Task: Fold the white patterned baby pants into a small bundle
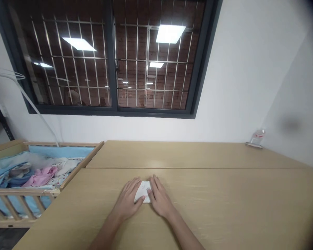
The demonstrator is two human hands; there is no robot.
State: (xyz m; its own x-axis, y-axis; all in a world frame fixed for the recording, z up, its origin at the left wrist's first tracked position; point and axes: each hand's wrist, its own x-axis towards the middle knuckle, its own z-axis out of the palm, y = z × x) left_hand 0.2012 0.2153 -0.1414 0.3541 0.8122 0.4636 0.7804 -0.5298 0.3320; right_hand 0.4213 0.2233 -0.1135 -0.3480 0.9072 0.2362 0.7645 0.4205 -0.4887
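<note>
Status: left hand (127,200) and right hand (159,198) lie flat, fingers extended and unclenched, pressing either side of small white folded piece (144,191) at table (224,194) centre; crib (41,173) at 9 o'clock. Judgement: even downward pressure with edges aligned should keep the fold crisp.

Counter (224,194): pale wood-grain boards, smooth, matt with a faint sheen. Folded white piece (144,190): matt, faintly printed; cloth or paper, cannot tell. Crib (23,190): light wood rails and slats, smooth. Cloths (41,175) inside: soft, matt. Window glass (80,69): glossy, mirrors ceiling lights. Bars (137,69): pale metal. Wall (250,86): matt white paint. Bottle (257,137): clear plastic.
</note>
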